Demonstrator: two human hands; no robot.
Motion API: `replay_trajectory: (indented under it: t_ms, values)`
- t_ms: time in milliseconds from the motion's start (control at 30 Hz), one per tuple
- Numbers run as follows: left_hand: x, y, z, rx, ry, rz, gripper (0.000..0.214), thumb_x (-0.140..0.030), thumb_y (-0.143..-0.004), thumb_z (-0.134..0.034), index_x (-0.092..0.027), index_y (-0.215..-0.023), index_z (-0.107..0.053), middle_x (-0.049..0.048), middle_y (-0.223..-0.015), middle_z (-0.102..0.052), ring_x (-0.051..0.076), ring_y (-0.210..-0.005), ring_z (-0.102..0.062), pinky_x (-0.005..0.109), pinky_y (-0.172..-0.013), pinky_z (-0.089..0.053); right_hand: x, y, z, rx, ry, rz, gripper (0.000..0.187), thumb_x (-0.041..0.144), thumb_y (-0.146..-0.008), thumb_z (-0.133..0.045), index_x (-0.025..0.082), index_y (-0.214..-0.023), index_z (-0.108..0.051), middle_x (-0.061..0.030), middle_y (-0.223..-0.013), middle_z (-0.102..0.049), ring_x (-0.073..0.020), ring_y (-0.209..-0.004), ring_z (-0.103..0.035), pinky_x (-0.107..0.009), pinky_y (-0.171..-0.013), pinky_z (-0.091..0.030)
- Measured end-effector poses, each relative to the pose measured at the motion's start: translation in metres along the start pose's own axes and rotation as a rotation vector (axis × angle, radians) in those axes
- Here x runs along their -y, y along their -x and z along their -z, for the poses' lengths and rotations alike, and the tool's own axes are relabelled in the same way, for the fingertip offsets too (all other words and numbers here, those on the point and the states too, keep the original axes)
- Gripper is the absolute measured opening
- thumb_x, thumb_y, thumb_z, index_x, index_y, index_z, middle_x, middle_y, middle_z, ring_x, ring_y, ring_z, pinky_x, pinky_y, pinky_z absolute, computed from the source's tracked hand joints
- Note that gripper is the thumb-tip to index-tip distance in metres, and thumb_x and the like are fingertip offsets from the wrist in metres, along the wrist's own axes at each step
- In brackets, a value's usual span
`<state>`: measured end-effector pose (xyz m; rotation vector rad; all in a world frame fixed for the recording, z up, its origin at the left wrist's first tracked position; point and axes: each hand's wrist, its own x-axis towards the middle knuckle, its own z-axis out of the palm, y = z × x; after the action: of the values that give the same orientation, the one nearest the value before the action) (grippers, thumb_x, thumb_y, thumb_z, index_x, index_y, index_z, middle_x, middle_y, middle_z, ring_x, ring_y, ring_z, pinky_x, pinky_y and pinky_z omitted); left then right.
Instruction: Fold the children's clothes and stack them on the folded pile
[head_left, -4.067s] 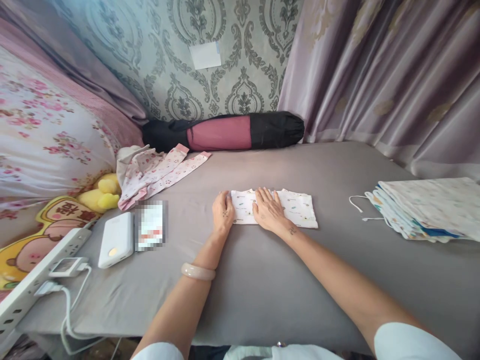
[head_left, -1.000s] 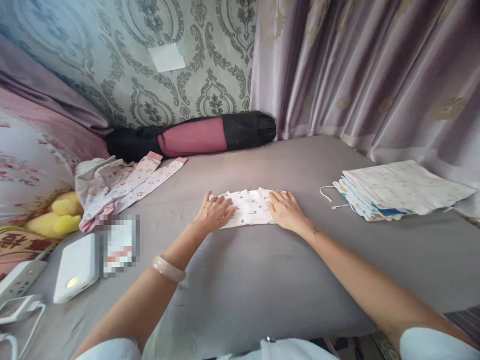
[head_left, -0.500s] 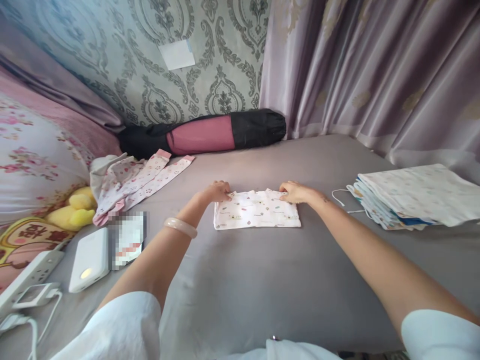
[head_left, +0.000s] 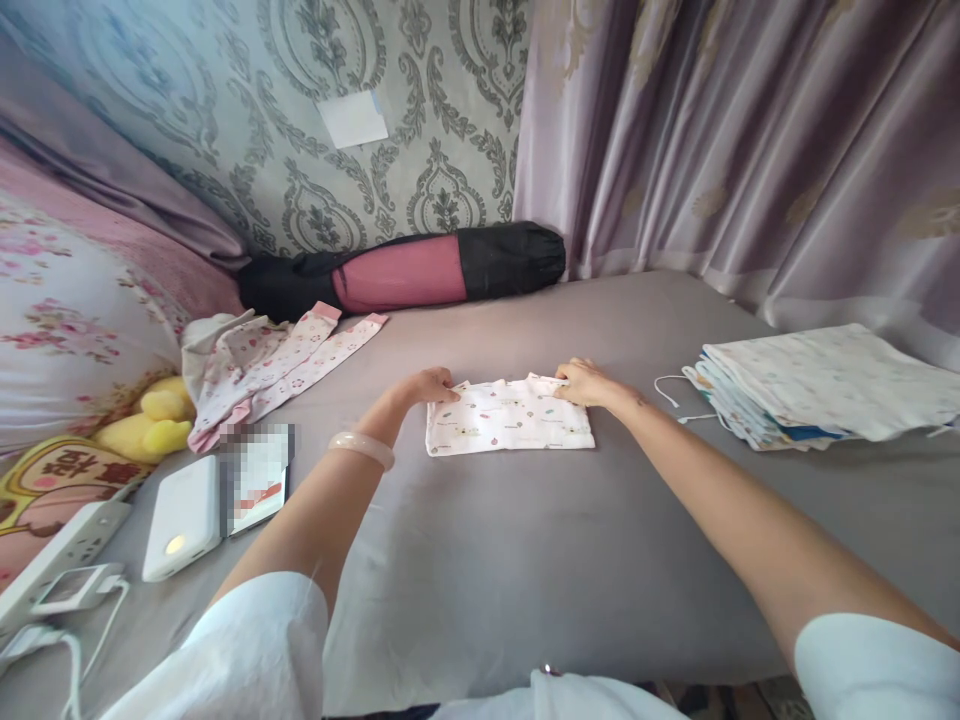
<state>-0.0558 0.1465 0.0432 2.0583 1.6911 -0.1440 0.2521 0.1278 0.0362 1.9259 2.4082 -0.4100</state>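
Observation:
A small white printed cloth (head_left: 508, 429), folded into a flat rectangle, lies in the middle of the grey bed sheet (head_left: 525, 570). My left hand (head_left: 426, 385) pinches its far left corner, fingers curled. My right hand (head_left: 583, 381) pinches the far right corner the same way. A pale bangle (head_left: 361, 449) sits on my left wrist. To the right lies a stack of folded printed cloths (head_left: 817, 385) with white strings hanging off its left side.
A pink-and-white baby garment (head_left: 277, 365) lies crumpled at the left, beside a yellow plush toy (head_left: 146, 420). A white power bank (head_left: 182, 517), a phone, and a power strip (head_left: 56, 560) sit at the near left. A black and pink rolled bag (head_left: 405, 270) lies against the wall. Curtains hang at the right.
Both hands went from lying flat on the cloth to gripping its far corners. The cloth is folded shorter than four seconds ago. The view shifted slightly.

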Motion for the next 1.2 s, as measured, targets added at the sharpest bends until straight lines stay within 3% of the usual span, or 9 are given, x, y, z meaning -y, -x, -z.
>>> replay_trajectory:
  t_ms: [133, 267, 533, 600, 733, 833, 967, 1200]
  values:
    - [-0.001, 0.013, -0.005, -0.137, 0.137, -0.062, 0.019, -0.031, -0.064, -0.062, -0.02, -0.078, -0.056, -0.0003, -0.077, -0.061, 0.017, -0.075, -0.057, 0.024, -0.062, -0.041, -0.002, 0.011, -0.004, -0.086, -0.078, 0.039, 0.026, 0.028, -0.083, -0.058, 0.021, -0.107, -0.064, -0.0094, -0.113, -0.065, -0.0234, -0.106, -0.058, -0.029, -0.083, -0.043]
    - [0.001, 0.028, 0.006, -0.156, 0.37, -0.165, 0.022, -0.033, -0.062, -0.065, -0.02, -0.073, -0.052, -0.0024, -0.067, -0.055, 0.014, -0.065, -0.052, 0.025, -0.058, -0.037, -0.005, 0.019, 0.008, -0.083, -0.224, 0.035, 0.024, 0.029, -0.08, -0.058, 0.02, -0.102, -0.064, -0.0052, -0.096, -0.069, -0.0182, -0.084, -0.062, -0.024, -0.067, -0.041]
    - [-0.003, 0.062, 0.05, -0.059, 0.521, -0.285, 0.037, -0.037, -0.064, -0.069, -0.018, -0.096, -0.066, 0.0034, -0.087, -0.07, 0.017, -0.081, -0.063, 0.027, -0.071, -0.045, -0.014, 0.038, 0.054, -0.063, -0.498, 0.207, 0.024, 0.034, -0.077, -0.061, 0.017, -0.093, -0.068, -0.0033, -0.087, -0.07, -0.0176, -0.078, -0.061, -0.025, -0.066, -0.044]
    - [-0.007, 0.071, 0.059, -0.121, 0.479, -0.316, 0.03, -0.036, -0.069, -0.066, -0.017, -0.093, -0.068, 0.0031, -0.087, -0.071, 0.017, -0.082, -0.062, 0.027, -0.074, -0.046, -0.011, 0.044, 0.065, -0.114, -0.503, 0.227, 0.024, 0.033, -0.078, -0.06, 0.018, -0.094, -0.069, -0.0035, -0.089, -0.071, -0.0187, -0.081, -0.061, -0.026, -0.069, -0.045]
    - [-0.018, 0.079, 0.066, -0.428, 0.317, -0.321, 0.025, -0.031, -0.077, -0.059, -0.015, -0.093, -0.07, 0.0031, -0.088, -0.07, 0.017, -0.083, -0.061, 0.028, -0.076, -0.045, -0.004, 0.053, 0.074, -0.304, -0.439, 0.225, 0.024, 0.029, -0.082, -0.055, 0.019, -0.099, -0.069, -0.0043, -0.093, -0.072, -0.0206, -0.084, -0.062, -0.029, -0.075, -0.045]
    - [-0.022, 0.078, 0.056, -0.622, 0.15, -0.286, 0.024, -0.027, -0.081, -0.056, -0.016, -0.097, -0.07, 0.0041, -0.095, -0.071, 0.021, -0.093, -0.061, 0.034, -0.088, -0.043, 0.001, 0.054, 0.065, -0.438, -0.349, 0.229, 0.027, 0.026, -0.087, -0.05, 0.019, -0.106, -0.068, -0.0062, -0.1, -0.071, -0.022, -0.091, -0.062, -0.03, -0.081, -0.044]
    - [-0.016, 0.08, 0.023, -0.774, -0.042, -0.279, 0.023, -0.026, -0.088, -0.051, -0.021, -0.101, -0.069, 0.0058, -0.1, -0.072, 0.024, -0.104, -0.057, 0.043, -0.102, -0.03, 0.001, 0.06, 0.037, -0.571, -0.184, 0.305, 0.03, 0.02, -0.091, -0.042, 0.019, -0.109, -0.066, -0.0094, -0.113, -0.068, -0.0243, -0.107, -0.057, -0.035, -0.092, -0.039]
    - [0.002, 0.116, -0.053, -0.738, -0.161, -0.479, 0.031, -0.021, -0.096, -0.036, -0.024, -0.108, -0.064, 0.0061, -0.11, -0.07, 0.02, -0.103, -0.058, 0.042, -0.103, -0.027, -0.01, 0.097, -0.019, -0.564, -0.077, 0.471, 0.037, 0.011, -0.093, -0.033, 0.02, -0.108, -0.066, -0.0085, -0.115, -0.068, -0.0216, -0.112, -0.056, -0.037, -0.098, -0.038]
